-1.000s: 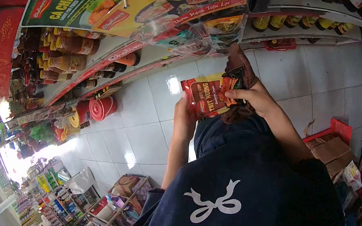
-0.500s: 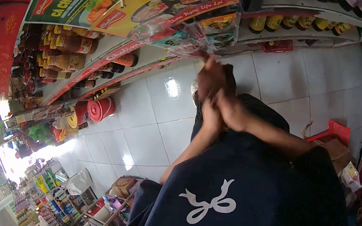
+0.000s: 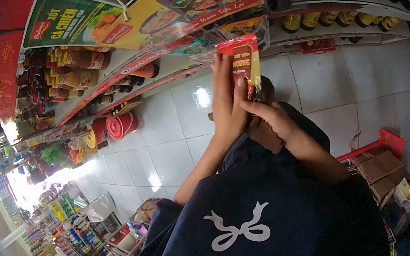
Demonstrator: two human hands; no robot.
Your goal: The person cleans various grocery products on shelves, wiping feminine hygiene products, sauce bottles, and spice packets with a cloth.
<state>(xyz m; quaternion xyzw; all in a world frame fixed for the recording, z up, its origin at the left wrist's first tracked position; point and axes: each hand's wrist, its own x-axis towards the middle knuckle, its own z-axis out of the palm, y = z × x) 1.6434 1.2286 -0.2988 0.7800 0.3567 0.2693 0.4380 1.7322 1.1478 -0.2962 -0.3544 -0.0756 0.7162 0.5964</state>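
Observation:
My left hand [image 3: 228,102] is closed on a red and yellow sachet [image 3: 240,61] with printed lettering. Its thumb presses the front, and the fingers lie along the side and back. Close beside it, touching near the left thumb, my right hand [image 3: 276,121] is closed on a brown cloth [image 3: 265,136], which hangs below the fingers. Part of the cloth is hidden by the right hand. Just beyond the sachet, clear plastic-wrapped packets [image 3: 243,28] hang beneath a yellow sign [image 3: 193,4].
Sauce bottles [image 3: 80,77] line the shelves at the left, with more yellow-labelled bottles [image 3: 326,18] at the top right. A red lidded bucket [image 3: 121,125] stands on the tiled floor [image 3: 170,111]. A red dustpan [image 3: 391,143] and cardboard [image 3: 380,168] are at the right.
Both hands were blurred and pressed together around something dark brown. Now the sachet shows upright in the left hand, and the brown cloth is lower, under the right hand.

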